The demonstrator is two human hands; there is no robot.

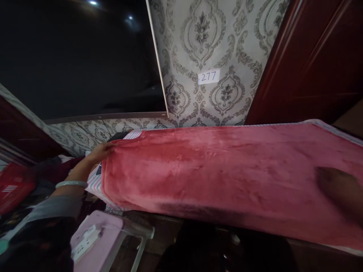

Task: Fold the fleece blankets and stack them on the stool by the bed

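Blanket (198, 166): R hand (342, 189) blurred, cut off; L hand (101, 152) at edge (can't tell grips).

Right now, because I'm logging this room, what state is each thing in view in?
Red blanket, spread out over striped cloth
Television, screen dark
Number card, on the wall, reading 277
Power strip, lying on the pink stool
Left hand, touching the blanket's left edge
Right hand, blurred, over the blanket; contact unclear
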